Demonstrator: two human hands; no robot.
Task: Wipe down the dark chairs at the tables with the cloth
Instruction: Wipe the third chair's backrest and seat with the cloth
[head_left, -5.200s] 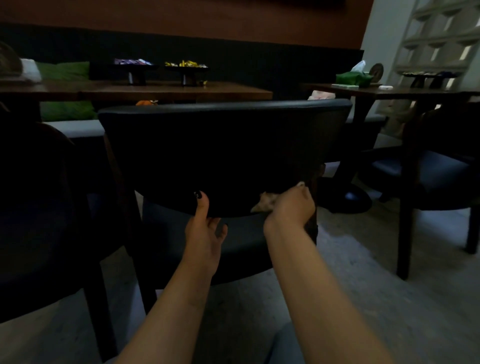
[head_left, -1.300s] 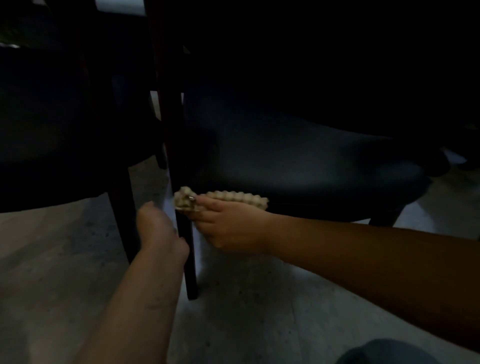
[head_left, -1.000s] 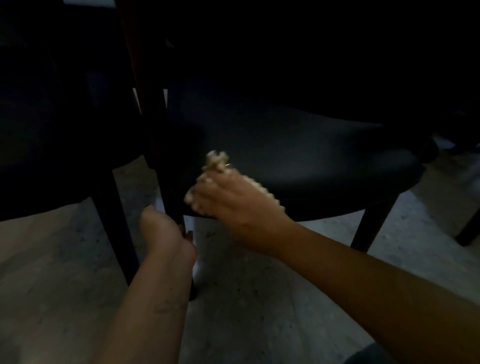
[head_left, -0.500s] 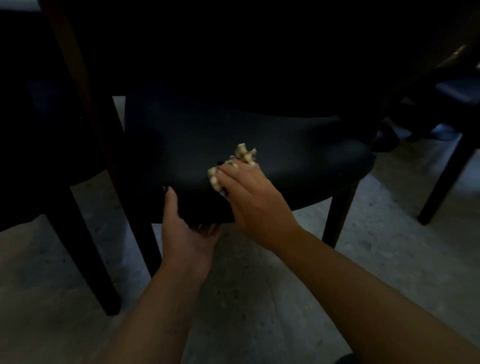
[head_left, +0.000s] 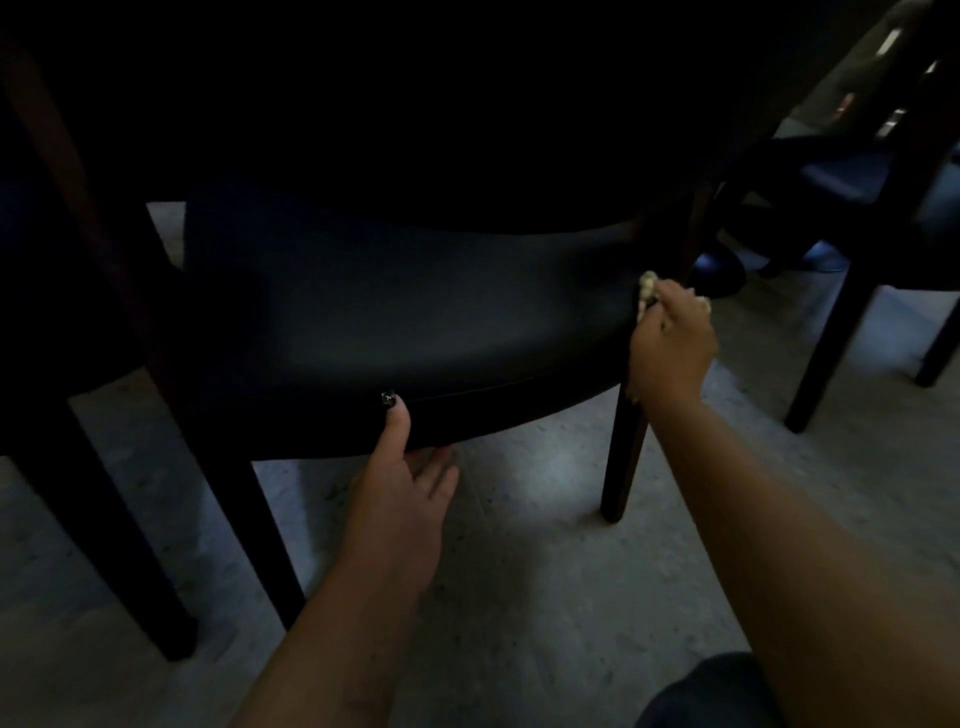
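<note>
A dark padded chair (head_left: 415, 322) fills the middle of the view, seen from low behind its seat. My left hand (head_left: 402, 478) grips the seat's near edge, thumb up on the rim and fingers under it. My right hand (head_left: 670, 348) holds a pale knobbly cloth (head_left: 647, 291) against the seat's right end, next to the right rear leg (head_left: 626, 447). Only small bits of the cloth show above and beside my fingers. The backrest above is lost in shadow.
A second dark chair (head_left: 47, 322) stands close on the left, its legs on the grey floor (head_left: 519, 571). Another chair (head_left: 883, 218) with a bluish seat stands at the right. My knee (head_left: 706, 691) shows at the bottom right.
My right hand has swept the cloth from the seat's left part across to its right end. My left hand has shifted right along the seat's near edge. The view has moved closer.
</note>
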